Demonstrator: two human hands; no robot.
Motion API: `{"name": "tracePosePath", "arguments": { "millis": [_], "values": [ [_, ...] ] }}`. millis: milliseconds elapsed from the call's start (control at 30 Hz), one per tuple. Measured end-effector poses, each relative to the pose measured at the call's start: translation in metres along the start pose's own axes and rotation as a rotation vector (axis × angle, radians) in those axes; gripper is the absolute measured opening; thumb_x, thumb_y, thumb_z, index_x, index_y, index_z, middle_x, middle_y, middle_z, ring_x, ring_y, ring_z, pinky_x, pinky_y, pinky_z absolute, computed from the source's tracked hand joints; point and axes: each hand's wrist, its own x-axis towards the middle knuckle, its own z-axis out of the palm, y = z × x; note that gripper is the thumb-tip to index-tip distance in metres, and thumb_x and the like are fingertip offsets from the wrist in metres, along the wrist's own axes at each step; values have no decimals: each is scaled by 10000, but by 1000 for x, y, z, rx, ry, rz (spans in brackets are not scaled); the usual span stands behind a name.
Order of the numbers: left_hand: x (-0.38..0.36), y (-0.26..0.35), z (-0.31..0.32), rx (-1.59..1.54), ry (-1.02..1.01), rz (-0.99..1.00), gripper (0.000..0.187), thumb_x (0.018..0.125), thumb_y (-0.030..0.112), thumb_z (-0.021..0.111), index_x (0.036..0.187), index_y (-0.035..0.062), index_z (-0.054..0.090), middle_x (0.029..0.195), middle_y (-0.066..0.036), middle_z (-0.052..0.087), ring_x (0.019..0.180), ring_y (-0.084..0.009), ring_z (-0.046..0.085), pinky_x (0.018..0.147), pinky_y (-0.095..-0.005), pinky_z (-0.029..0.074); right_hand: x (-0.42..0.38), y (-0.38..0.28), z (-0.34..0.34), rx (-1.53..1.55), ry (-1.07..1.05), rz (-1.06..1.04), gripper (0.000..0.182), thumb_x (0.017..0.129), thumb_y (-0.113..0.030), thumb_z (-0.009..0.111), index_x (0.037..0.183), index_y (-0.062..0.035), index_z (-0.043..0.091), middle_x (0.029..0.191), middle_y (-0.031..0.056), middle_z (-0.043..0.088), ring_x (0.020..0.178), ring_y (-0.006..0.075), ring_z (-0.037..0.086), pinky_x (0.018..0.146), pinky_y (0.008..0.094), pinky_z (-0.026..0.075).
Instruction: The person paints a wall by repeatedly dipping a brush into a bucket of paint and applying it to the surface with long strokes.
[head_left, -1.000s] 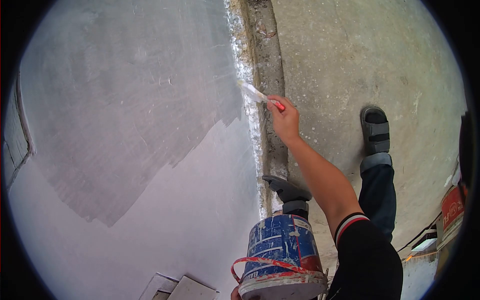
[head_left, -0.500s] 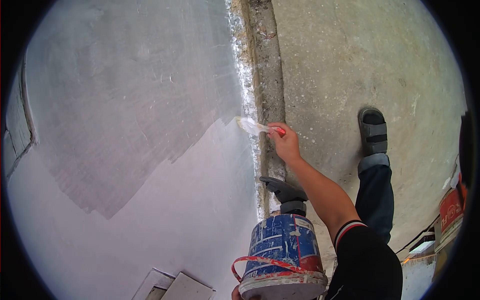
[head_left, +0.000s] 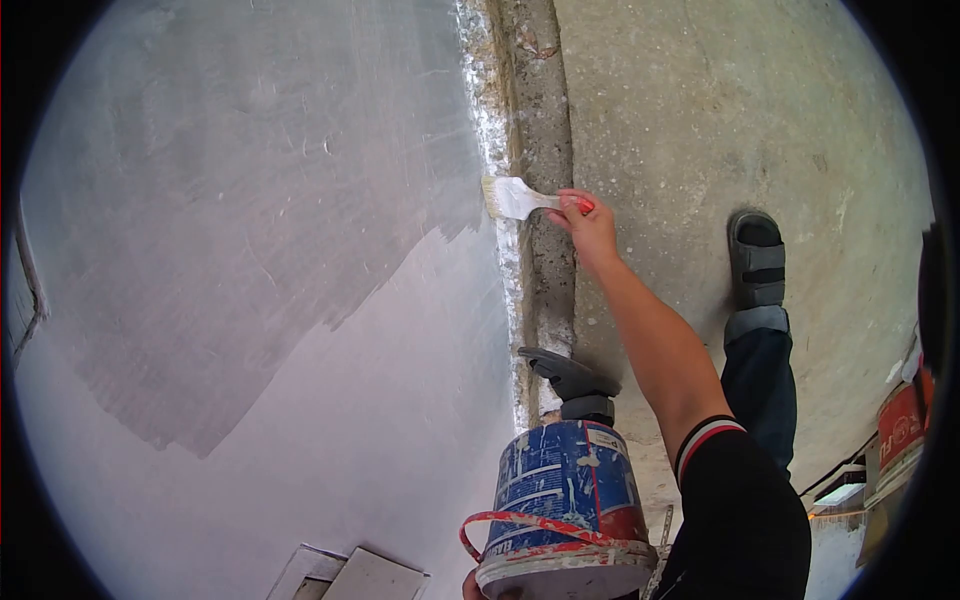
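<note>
My right hand (head_left: 590, 228) grips a paintbrush (head_left: 515, 198) by its red-tipped handle. The brush is smeared white, and its bristles lie at the edge where the wall (head_left: 380, 340) meets the rough white-spattered ledge (head_left: 497, 110). On the wall, a fresh pale area borders a darker grey area along a jagged line. A blue paint bucket (head_left: 560, 480) with a red handle and paint drips stands out at the bottom. Only a small part of my left hand (head_left: 472, 584) shows, wrapped at the bucket's rim; most of it is hidden.
My sandalled feet are on the concrete floor (head_left: 670, 130), one close against the ledge. A red bucket (head_left: 902, 425) and other items lie at the right edge. A switch box with an open cover (head_left: 375, 578) is on the wall at the bottom.
My right hand has moved the brush up along the wall's edge, and the brush has turned more level. The bucket has hardly shifted.
</note>
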Motion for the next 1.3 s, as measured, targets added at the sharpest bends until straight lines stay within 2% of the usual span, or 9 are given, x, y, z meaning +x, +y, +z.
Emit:
{"name": "tracePosePath", "arguments": {
  "millis": [167,267,367,533,800,900,1000,1100,1300],
  "values": [
    [-1,1,-3,-23,-24,36,751,560,138,743,1227,22,417,1091,-129,542,987,-262,535,853,-389,446,-55,-4,39,-172,-49,-31,178,874,-72,526,1008,42,550,936,113,592,865,162,597,804,270,513],
    [0,3,-7,-27,-49,65,753,557,151,746,1222,18,420,1083,-127,546,984,-260,536,850,-387,445,-93,-27,61,-38,-109,-54,181,876,-73,524,1016,41,544,941,106,587,880,159,589,827,276,504],
    [-1,13,-5,-11,-57,43,757,550,185,753,1212,7,430,1061,-121,555,978,-255,538,844,-378,442,-124,-46,79,50,-116,-66,174,859,-71,555,1011,12,570,861,74,613,807,101,597,694,189,464],
    [-8,24,-19,-14,-115,44,752,551,185,746,1205,-14,433,1058,-114,555,979,-249,537,845,-358,432,-169,-86,104,114,-183,-73,192,874,-85,536,1020,38,549,880,96,604,833,126,598,783,230,491],
    [-22,33,-44,-119,-213,65,634,607,72,597,1206,-38,421,1102,-125,528,1024,-234,514,903,-356,400,-250,-157,143,224,-329,-46,195,888,-66,498,1027,67,523,973,141,566,916,187,575,861,339,502],
    [-27,39,-48,-166,-253,70,611,620,40,555,1209,-43,415,1102,-126,528,1027,-231,512,913,-351,393,-275,-174,153,234,-388,-62,211,892,-108,500,1035,47,510,991,151,556,935,256,589,855,382,503],
    [-31,43,-51,-140,-261,71,600,637,51,553,1211,-47,410,1103,-127,526,1028,-230,511,915,-349,393,-290,-186,156,323,-434,-22,230,889,-110,510,1030,72,516,968,154,566,933,226,580,857,355,505],
    [-31,49,-49,-124,-261,80,601,652,75,569,1216,-49,401,1106,-130,522,1030,-229,509,913,-347,394,-289,-183,159,360,-501,13,237,891,-120,507,1033,70,510,969,162,564,933,246,584,855,366,505],
    [-28,46,-52,-101,-262,141,622,661,82,584,1233,-47,378,1126,-138,509,1046,-233,500,922,-349,388,-261,-171,145,358,-399,56,236,896,-125,498,1033,67,499,973,171,558,919,265,593,849,376,508]
  ]
}}
